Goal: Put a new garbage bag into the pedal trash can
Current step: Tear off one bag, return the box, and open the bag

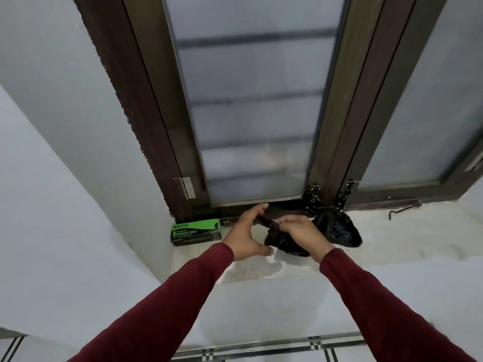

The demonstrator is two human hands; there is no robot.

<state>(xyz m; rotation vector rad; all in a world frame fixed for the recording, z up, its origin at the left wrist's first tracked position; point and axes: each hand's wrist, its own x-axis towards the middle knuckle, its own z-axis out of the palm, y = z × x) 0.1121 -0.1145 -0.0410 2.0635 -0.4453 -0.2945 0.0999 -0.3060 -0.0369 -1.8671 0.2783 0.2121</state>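
Observation:
Crumpled black garbage bag plastic (pixel 283 241) lies on the stone window sill (pixel 392 239). My right hand (pixel 300 232) pinches it from above. My left hand (pixel 247 232) holds a stretched strip of the same black plastic between fingers and thumb, just left of the right hand. A second black bundle (pixel 337 229) sits on the sill to the right, behind my right hand. A green and black box of garbage bags (pixel 196 232) stands in the sill's left corner. No pedal trash can is in view.
A dark-framed window with frosted glass (pixel 256 113) rises directly behind the sill. A metal stay hook (pixel 403 207) lies on the sill at the right. White walls flank the recess, and tiled floor (pixel 261 348) shows below.

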